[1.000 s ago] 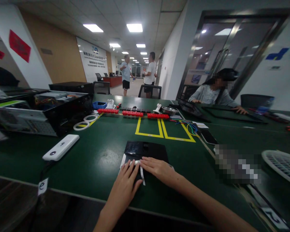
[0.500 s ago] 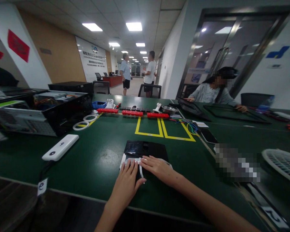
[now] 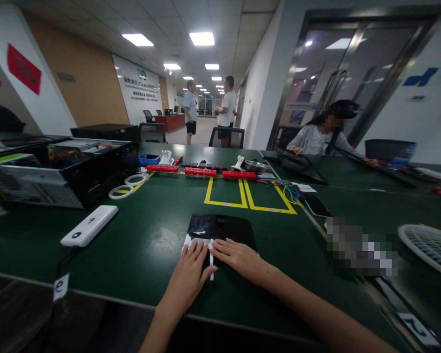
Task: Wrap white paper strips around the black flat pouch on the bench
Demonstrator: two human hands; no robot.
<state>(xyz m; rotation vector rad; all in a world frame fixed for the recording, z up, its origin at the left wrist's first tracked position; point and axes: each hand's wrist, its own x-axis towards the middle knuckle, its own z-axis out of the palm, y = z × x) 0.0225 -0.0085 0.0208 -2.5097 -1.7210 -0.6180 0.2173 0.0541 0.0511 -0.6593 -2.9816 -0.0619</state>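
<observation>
A black, flat, glossy panel lies on the green table in front of me. Across its near part runs a pale, semi-clear band, partly covered by my fingers. My left hand rests flat on the band's left half, fingers stretched out and thumb pointing right. From the right, my right hand lies over the band with its fingers extended. Between the two hands a narrow white strip hangs down toward me, near my left thumb. The panel's near edge is hidden by my hands.
An open computer case stands at left, near two white rings and a white power bank. Red holders line the back. At right are a phone and a racket. A person sits across the table.
Both hands stay on the panel, with only slight finger shifts. The white strip now hangs straighter. Across the table, the seated person's dark frame has been tilted up.
</observation>
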